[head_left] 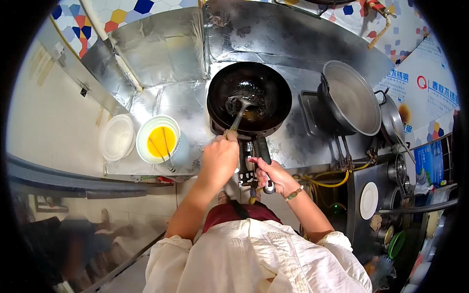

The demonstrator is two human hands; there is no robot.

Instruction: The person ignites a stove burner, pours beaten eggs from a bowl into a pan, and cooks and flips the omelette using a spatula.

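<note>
Black wok sits on the burner at the middle of the metal table, dark inside and shiny wet at the bottom, with a small yellowish-brown patch low in it; can't tell exactly what that is. Left hand is over the near edge of the wok, fingers closed around the handle end of a metal ladle-like utensil, its head down inside the wok near the middle; exact head shape hard to make out. Right hand is just nearer the body, fingers curled around the wok handle, thumb sticking out to the left; metal end of the handle shows below the grip. Beaded bracelet on the right wrist. Left of the wok, apart from it, a pale round tub holds yellow liquid, with a thin metal utensil standing tilted in it, top against the near rim. Just beside the tub, further left, a white round container. Right of the wok, a big metal pot with side handles holds cloudy greyish contents, sitting tilted in view, a rectangular tray partly under or behind it, overlap hides which. Yellow hose runs below the pot on the near side. White plate lies on a dark surface further right, green basket lower down. White shirt at bottom of view
</note>
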